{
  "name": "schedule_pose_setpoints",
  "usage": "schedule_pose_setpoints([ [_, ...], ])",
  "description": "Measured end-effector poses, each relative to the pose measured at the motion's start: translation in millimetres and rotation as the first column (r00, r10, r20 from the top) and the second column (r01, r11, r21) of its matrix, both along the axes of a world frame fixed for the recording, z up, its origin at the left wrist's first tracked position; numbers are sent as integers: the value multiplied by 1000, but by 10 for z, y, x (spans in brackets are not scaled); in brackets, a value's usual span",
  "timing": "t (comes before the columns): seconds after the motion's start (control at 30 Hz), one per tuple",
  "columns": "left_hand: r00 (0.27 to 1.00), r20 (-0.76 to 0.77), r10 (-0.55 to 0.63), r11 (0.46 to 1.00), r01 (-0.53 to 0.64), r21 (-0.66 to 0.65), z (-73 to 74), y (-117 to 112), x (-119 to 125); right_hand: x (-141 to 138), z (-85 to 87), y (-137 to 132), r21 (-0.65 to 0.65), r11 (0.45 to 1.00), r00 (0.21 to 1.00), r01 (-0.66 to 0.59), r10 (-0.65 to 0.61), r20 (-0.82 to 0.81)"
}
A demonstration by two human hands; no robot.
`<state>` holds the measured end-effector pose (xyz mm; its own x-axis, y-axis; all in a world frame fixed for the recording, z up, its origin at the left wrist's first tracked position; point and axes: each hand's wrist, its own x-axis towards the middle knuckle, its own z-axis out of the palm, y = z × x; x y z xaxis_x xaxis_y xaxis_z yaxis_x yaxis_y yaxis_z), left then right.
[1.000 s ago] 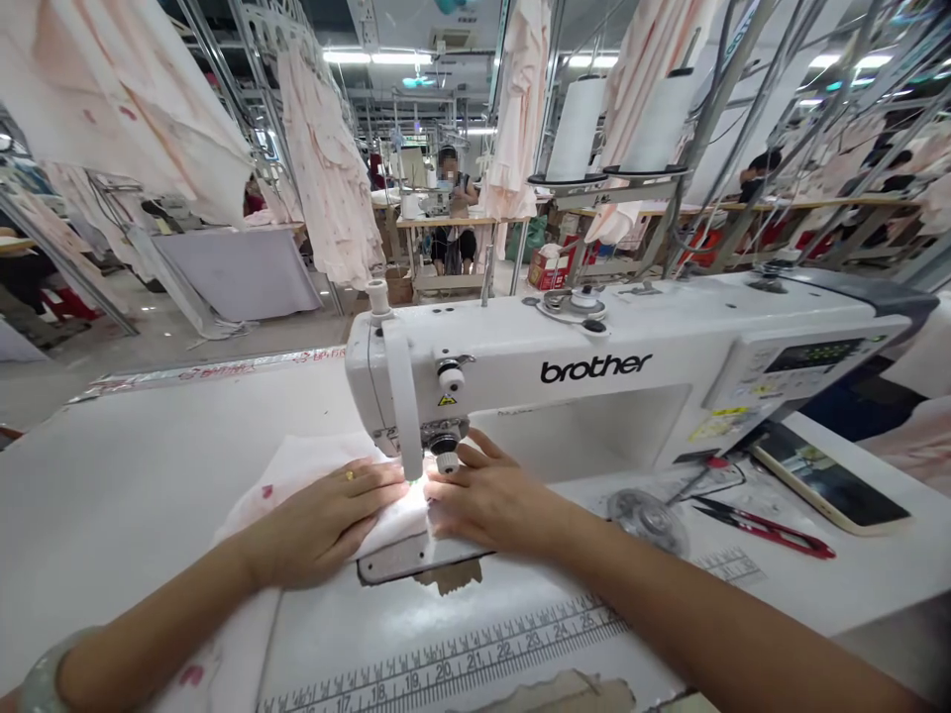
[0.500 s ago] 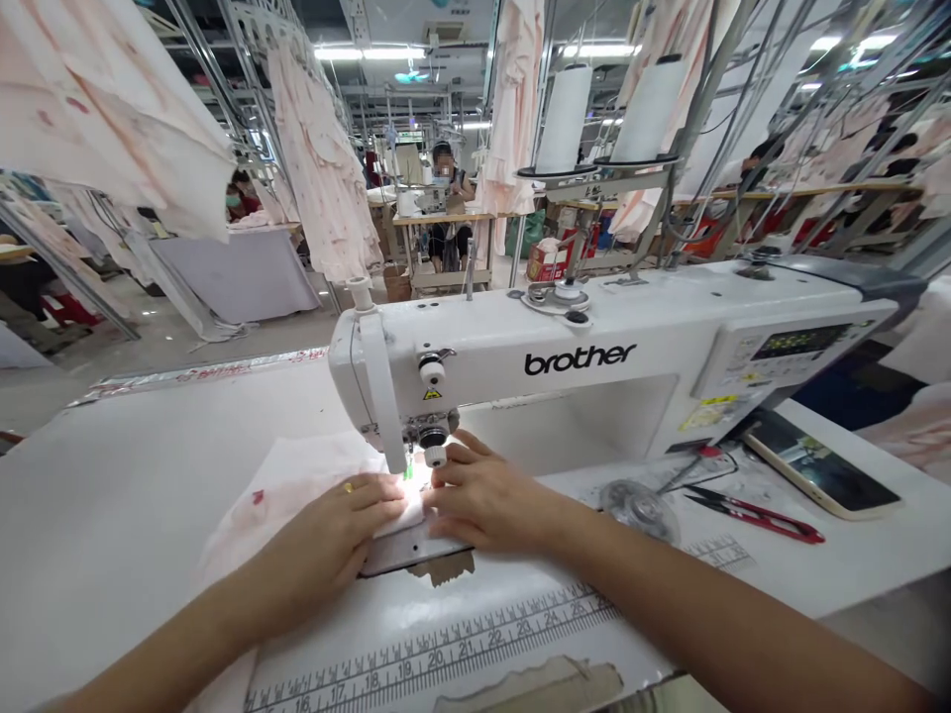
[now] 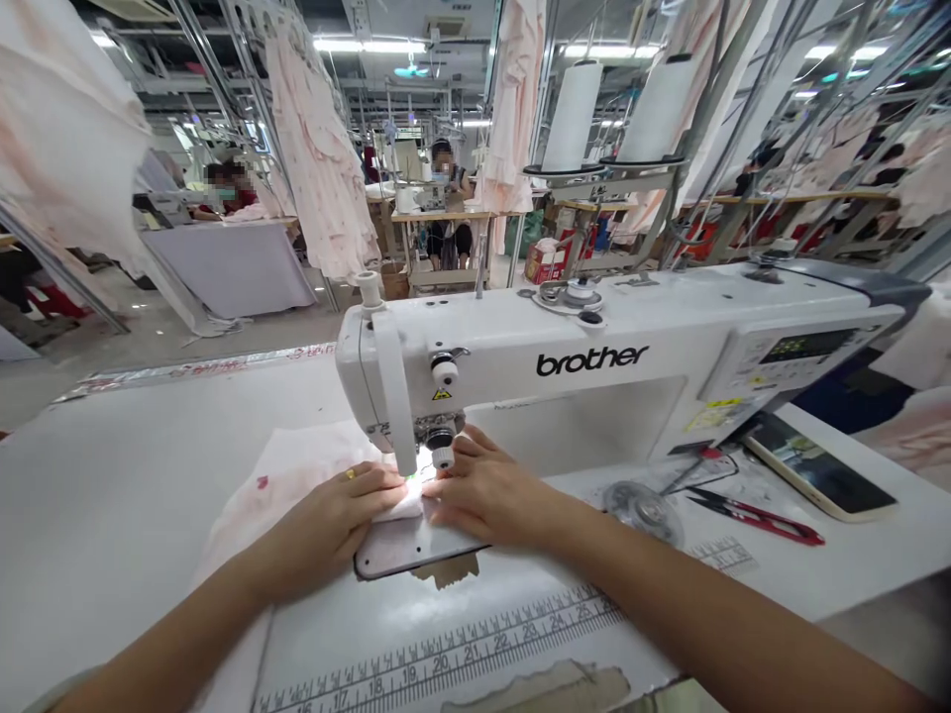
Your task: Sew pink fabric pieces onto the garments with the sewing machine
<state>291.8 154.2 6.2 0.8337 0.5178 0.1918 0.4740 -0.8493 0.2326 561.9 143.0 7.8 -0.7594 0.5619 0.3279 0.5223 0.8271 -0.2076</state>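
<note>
A pale pink piece of fabric (image 3: 297, 458) with a dark pink mark lies under the needle area of a white brother sewing machine (image 3: 486, 361). My left hand (image 3: 353, 510), a ring on one finger, has its fingers pressed together on the fabric left of the needle. Close on the other side, my right hand (image 3: 494, 490) bends its fingers around the fabric's near edge; its fingertips are partly hidden by glare and the machine head. Bright lamp light washes out the stitching spot. Below both hands, the metal bed plate (image 3: 416, 555) shows.
On the right lie red-handled thread snips (image 3: 773, 523), a phone (image 3: 821, 465) and a clear round object (image 3: 645, 510). A printed ruler (image 3: 475, 649) runs along the table's front. Thread cones (image 3: 572, 117) stand above the machine. Garments (image 3: 316, 149) hang beyond, and co-workers sit farther back.
The view has shifted slightly, so the machine appears a little farther right. Both hands keep nearly the same place at the needle. The fabric's near edge sits slightly farther back on the plate.
</note>
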Motion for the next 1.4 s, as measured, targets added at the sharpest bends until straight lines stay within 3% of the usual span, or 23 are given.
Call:
schedule_pose_setpoints([
  [0.13, 998, 68, -20, 1000, 18, 24, -23, -13, -24, -5, 39, -23, -46, 994, 995, -95, 96, 16],
  [0.27, 994, 74, -74, 997, 76, -33, 8, -26, -15, -4, 41, -12, -17, 990, 990, -140, 140, -8],
  [0.37, 992, 109, -67, 996, 73, -58, 40, -60, 23, -31, -2, 2, 46, 995, 994, -93, 95, -47],
  [0.6, 991, 88, 101, 993, -94, -77, 62, -136, 129, -219, -137, -37, 146, 987, 996, 71, -62, -60],
  [0.8, 992, 83, 93, 990, -101, 100, 0, -105, 174, -324, -185, -8, 384, 923, 998, 33, -51, 36],
  [1.0, 989, 145, 25, 944, -71, 323, -23, -105, 179, -295, -105, -18, 542, 839, 999, -42, 24, 41],
  [1.07, 997, 78, -8, 946, -18, 323, -15, -109, 160, -274, -94, -33, 527, 841, 991, -123, 77, 108],
  [1.13, 999, 12, -49, 960, 44, 278, -3, -116, 130, -240, -89, -46, 444, 879, 981, -174, 116, 155],
  [1.27, 996, 25, -82, 988, 78, 133, 16, -132, 51, -128, -52, -73, 172, 978, 992, -115, 103, 75],
  [1.4, 995, -5, -98, 990, 98, 104, -28, -109, -29, -58, -1, -108, 74, 992, 993, -99, 95, 64],
])
